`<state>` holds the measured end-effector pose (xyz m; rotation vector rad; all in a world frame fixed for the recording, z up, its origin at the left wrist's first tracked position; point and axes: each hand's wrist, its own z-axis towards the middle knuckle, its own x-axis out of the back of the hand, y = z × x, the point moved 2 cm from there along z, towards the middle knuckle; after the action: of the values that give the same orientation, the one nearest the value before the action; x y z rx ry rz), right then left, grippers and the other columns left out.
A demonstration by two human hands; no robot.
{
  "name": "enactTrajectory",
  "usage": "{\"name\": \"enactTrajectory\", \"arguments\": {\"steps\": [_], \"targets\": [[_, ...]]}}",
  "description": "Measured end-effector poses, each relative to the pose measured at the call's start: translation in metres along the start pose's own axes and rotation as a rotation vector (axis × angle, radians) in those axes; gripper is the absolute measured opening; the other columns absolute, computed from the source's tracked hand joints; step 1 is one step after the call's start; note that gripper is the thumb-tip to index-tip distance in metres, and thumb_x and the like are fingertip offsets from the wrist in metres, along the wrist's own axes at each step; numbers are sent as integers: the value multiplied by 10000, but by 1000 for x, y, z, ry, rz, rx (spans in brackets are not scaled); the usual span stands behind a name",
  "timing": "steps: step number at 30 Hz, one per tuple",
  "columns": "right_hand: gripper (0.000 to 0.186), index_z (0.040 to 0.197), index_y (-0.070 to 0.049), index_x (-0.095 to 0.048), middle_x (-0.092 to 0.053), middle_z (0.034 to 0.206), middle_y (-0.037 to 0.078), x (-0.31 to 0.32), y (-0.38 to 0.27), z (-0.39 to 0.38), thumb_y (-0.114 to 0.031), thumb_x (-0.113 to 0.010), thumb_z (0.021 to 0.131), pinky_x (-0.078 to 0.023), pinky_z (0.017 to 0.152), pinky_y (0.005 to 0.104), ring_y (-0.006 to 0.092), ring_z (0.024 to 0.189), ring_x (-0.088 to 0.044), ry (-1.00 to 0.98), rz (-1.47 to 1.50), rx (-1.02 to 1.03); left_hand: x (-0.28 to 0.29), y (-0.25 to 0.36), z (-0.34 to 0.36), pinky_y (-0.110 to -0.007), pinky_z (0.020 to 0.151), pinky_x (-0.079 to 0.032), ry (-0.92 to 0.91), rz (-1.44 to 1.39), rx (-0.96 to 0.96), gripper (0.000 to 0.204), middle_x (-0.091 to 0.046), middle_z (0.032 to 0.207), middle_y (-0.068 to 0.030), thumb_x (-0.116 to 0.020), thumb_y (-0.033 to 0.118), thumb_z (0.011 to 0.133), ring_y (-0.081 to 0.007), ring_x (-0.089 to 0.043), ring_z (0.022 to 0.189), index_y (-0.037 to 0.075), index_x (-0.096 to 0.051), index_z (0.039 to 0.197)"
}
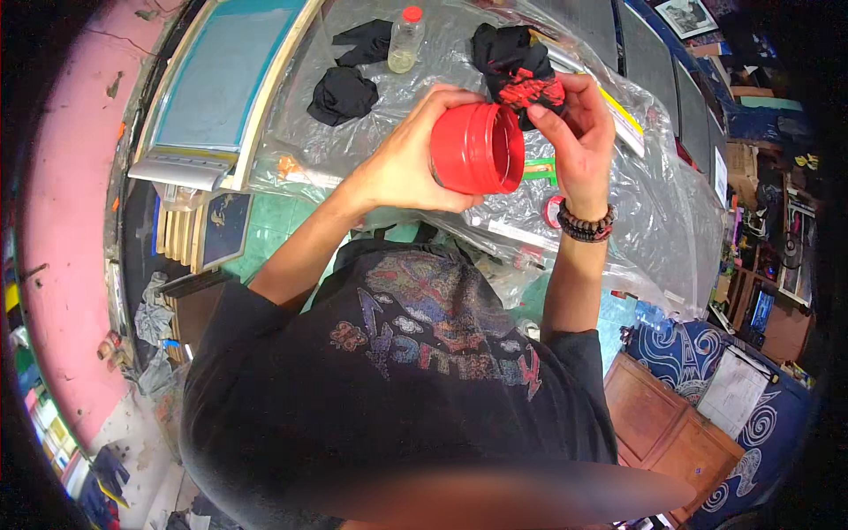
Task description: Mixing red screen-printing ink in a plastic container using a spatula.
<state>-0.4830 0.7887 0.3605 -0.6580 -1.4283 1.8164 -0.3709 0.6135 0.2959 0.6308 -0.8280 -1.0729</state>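
My left hand (399, 161) is wrapped round a red plastic jar (461, 152). The jar is tipped on its side, its open mouth facing right toward my other hand. Between the thumb and fingers of my right hand (585, 140) is a black cloth (505, 51) with wet-looking red smears on it. The cloth is bunched just past the jar's rim; whether the two touch I cannot tell. Dark bead bracelets circle my right wrist. Below the jar a green-edged object (541, 168) and a red ring-shaped roll (553, 212) lie on the table, partly covered from view.
Clear plastic sheeting (291, 146) covers the table. On it stand a clear bottle with a red cap (406, 46) and two crumpled black cloths, one nearer (343, 95) and one farther (366, 41). A framed screen (221, 79) lies at the left. Dark panels (654, 53) line the right.
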Motion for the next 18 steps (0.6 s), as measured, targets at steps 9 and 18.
{"name": "enactTrajectory", "arguments": {"steps": [9,18], "targets": [[362,1199,17,-555,-682,1055,50,-4,-3,3,0,-731,883,-512,858,264,101,978,-633,-192,-37,3,-1,1,-13,-387,1037,-460,-192,-322,275,1011,-566,1260,-142,-956,318,562,-251,-582,1188,-36,-451,1363],[355,1201,16,-556,-667,1096,65,-5,-4,3,17,-708,881,-504,882,278,117,1006,-628,-227,10,104,4,1,-17,-383,1069,-429,-334,-696,446,1157,-554,1335,-129,-909,469,534,-235,-556,1227,-29,-397,1445]]}}
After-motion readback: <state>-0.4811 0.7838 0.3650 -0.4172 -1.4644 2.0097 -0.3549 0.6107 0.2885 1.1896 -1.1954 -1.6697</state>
